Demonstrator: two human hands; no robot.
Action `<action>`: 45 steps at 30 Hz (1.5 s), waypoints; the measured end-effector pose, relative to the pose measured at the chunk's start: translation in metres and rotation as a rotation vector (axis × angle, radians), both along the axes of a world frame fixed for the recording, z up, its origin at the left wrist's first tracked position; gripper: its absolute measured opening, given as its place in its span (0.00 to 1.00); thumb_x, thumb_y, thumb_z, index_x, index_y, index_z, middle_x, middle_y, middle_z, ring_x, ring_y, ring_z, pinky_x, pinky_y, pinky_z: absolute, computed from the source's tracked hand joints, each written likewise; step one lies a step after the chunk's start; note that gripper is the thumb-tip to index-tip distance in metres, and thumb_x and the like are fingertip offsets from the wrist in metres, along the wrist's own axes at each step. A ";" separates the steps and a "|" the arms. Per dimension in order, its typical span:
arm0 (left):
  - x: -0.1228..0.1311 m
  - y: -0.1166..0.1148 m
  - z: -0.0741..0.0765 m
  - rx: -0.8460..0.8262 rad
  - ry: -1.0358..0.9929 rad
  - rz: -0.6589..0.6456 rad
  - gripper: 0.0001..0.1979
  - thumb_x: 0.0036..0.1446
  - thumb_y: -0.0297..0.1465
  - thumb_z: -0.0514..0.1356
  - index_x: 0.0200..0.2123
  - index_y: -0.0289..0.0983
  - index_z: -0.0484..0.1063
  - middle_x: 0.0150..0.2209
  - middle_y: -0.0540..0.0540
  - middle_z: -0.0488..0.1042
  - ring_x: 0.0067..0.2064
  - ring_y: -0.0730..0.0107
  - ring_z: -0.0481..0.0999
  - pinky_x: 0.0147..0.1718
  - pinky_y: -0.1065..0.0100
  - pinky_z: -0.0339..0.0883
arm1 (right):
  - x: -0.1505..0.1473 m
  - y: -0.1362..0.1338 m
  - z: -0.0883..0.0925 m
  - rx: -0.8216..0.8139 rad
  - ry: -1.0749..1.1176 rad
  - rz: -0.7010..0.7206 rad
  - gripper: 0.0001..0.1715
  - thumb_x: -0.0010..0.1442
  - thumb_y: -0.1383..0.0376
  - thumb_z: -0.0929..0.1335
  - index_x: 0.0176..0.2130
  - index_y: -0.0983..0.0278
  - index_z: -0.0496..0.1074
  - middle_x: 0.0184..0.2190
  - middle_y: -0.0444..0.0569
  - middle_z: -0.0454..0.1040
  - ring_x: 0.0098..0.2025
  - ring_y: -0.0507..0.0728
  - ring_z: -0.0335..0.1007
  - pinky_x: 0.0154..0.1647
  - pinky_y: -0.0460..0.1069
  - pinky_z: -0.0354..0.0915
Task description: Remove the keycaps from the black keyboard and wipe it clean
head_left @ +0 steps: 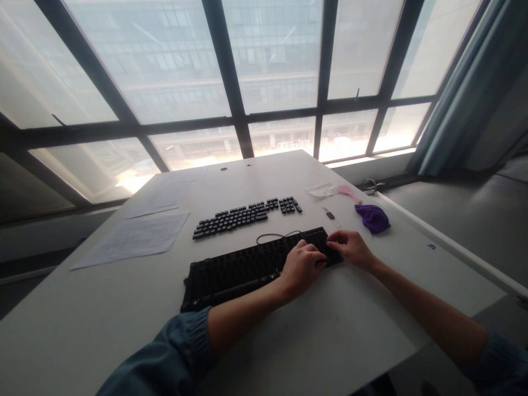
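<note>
A black keyboard [243, 266] lies slanted on the white table [330, 324], its key field looking bare of keycaps. My left hand [303, 265] rests on its right part with the fingers curled, holding it. At the keyboard's right end, my right hand [347, 246] has thumb and fingers pinched together over the keys area. Whatever sits between those fingertips is too small to make out. Behind the keyboard, black keycaps [233, 218] are laid out in rows. A thin black cable [264, 236] loops out from the keyboard's back edge.
Right of the keycaps lie a small dark tool [329, 214], a white tissue [322, 190], a pink brush-like item [346, 191] and a purple cloth [372, 218]. Paper sheets [136, 239] are on the left. Large windows [276, 60] stand beyond the table, a curtain [454, 110] at right.
</note>
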State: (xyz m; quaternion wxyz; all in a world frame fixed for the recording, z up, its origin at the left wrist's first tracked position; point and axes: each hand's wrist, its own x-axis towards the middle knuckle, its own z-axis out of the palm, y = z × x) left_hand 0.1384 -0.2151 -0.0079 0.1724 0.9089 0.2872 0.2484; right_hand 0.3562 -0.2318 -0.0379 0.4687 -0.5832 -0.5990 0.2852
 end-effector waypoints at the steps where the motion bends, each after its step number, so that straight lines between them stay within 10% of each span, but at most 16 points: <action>1: 0.000 0.000 0.000 0.026 0.014 -0.005 0.07 0.59 0.32 0.65 0.40 0.42 0.82 0.38 0.46 0.79 0.41 0.62 0.68 0.39 0.65 0.66 | 0.000 0.000 0.000 0.003 -0.012 -0.004 0.14 0.53 0.58 0.73 0.35 0.66 0.78 0.29 0.49 0.79 0.30 0.56 0.72 0.33 0.50 0.67; 14: 0.001 -0.006 0.009 0.364 0.284 -0.099 0.10 0.67 0.30 0.55 0.37 0.38 0.76 0.39 0.44 0.71 0.44 0.62 0.64 0.40 0.61 0.62 | -0.002 -0.001 0.001 0.040 -0.079 -0.007 0.11 0.53 0.58 0.73 0.33 0.64 0.78 0.29 0.47 0.79 0.31 0.56 0.72 0.34 0.50 0.66; 45: -0.003 -0.007 0.001 0.253 0.172 -0.100 0.13 0.68 0.31 0.52 0.40 0.40 0.78 0.41 0.44 0.73 0.44 0.63 0.67 0.44 0.62 0.64 | -0.001 -0.031 0.005 0.142 -0.157 0.150 0.06 0.58 0.63 0.72 0.30 0.62 0.76 0.36 0.48 0.79 0.35 0.56 0.72 0.33 0.50 0.61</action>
